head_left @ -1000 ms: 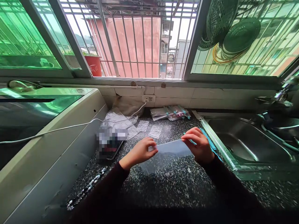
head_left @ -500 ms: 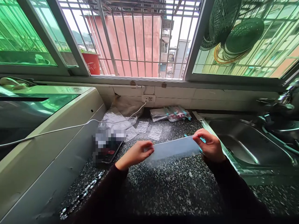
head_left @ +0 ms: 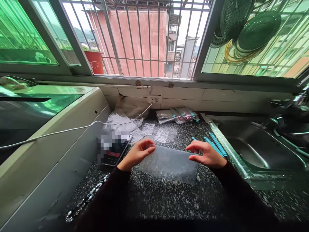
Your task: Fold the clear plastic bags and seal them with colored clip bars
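Clear plastic sheet (head_left: pixel 170 164), over speckled counter (head_left: pixel 169 203).
Left hand (head_left: pixel 137 154): narrow pinch on sheet's corner. Right hand (head_left: pixel 209 155): thumb and fingers parted, contact unclear. Sink (head_left: pixel 256 146) at right; window frame (head_left: pixel 241 79) behind.

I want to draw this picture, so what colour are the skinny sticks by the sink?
The sticks are bright turquoise blue, clearest in the head view.
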Demonstrator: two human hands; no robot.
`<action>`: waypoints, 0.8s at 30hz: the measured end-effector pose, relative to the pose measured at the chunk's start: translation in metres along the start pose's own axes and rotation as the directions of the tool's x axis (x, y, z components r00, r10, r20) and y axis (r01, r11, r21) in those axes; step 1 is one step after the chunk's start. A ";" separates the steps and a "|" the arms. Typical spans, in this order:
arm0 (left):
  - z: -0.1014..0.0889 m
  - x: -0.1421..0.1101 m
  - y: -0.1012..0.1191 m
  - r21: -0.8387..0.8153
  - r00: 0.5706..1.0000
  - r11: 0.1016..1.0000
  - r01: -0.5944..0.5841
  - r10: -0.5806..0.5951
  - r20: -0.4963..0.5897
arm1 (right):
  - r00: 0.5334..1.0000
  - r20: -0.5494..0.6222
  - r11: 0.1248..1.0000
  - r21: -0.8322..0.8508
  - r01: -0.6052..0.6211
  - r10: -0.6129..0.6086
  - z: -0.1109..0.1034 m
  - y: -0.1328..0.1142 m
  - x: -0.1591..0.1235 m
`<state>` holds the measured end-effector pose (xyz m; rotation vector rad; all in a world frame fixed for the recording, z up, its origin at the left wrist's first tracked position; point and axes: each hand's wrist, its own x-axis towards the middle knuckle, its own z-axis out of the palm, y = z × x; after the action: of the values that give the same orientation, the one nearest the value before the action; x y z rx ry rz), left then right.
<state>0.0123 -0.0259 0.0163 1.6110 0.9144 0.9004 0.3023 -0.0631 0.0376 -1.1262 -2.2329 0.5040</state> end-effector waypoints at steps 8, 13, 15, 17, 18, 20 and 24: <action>-0.002 -0.004 0.005 -0.033 0.993 0.999 0.025 -0.021 0.118 | 0.995 0.097 0.996 -0.084 -0.014 0.022 0.029 -0.001 0.003; -0.002 -0.005 0.007 -0.011 0.985 0.999 0.050 -0.048 0.163 | 0.980 0.197 0.999 0.018 0.039 -0.041 0.037 -0.003 0.006; -0.002 -0.004 0.007 -0.003 0.989 0.999 0.051 -0.050 0.137 | 0.968 0.248 0.999 0.045 0.017 -0.028 0.037 -0.004 0.005; -0.002 -0.002 0.006 0.007 0.993 0.998 0.055 -0.056 0.107 | 0.952 0.306 0.998 0.052 -0.020 0.003 0.036 -0.005 0.004; -0.001 -0.002 0.006 0.010 0.993 0.998 0.065 -0.066 0.102 | 0.939 0.345 0.998 0.054 -0.039 0.018 0.036 -0.006 0.003; 0.001 -0.001 0.004 0.010 0.988 0.995 0.099 -0.099 0.121 | 0.896 0.442 0.994 0.080 -0.078 0.035 0.036 -0.007 0.002; 0.009 0.001 0.001 0.013 0.971 0.991 0.130 -0.130 0.202 | 0.861 0.505 0.970 0.174 -0.170 0.060 0.050 -0.012 0.003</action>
<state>0.0205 -0.0291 0.0153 1.5899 0.8655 0.6329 0.2615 -0.0712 0.0079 -1.1115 -2.4623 1.1736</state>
